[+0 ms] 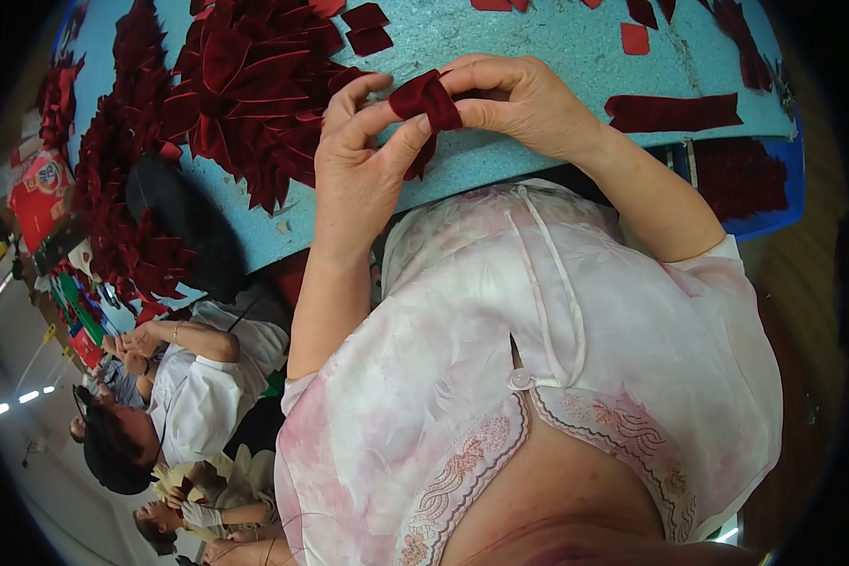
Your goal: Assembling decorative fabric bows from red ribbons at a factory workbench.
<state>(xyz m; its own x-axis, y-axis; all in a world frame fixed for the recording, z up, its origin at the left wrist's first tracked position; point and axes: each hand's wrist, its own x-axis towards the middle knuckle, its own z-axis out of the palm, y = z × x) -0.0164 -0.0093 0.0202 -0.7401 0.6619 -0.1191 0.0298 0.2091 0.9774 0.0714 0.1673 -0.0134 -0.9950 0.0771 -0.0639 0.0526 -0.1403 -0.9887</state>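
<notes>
Between my two hands, above the table's near edge, is a dark red velvet ribbon point(423, 97) bent into a loop. My left hand point(360, 156) pinches it between thumb and fingers from the left side. From the right, my right hand point(519, 102) grips the same ribbon, thumb and fingertips pressed on the fold. Part of the ribbon hangs below my left thumb, and its ends are partly hidden by the fingers. Just left of my left hand rises a big pile of dark red velvet bows point(245, 90).
A flat red velvet strip point(674, 112) lies right on the blue table point(528, 160). Below it, a blue bin point(790, 179) holds more dark red strips. Small red velvet pieces point(368, 28) lie at the back. A black rounded object point(184, 226) and a seated co-worker point(208, 396) are at left.
</notes>
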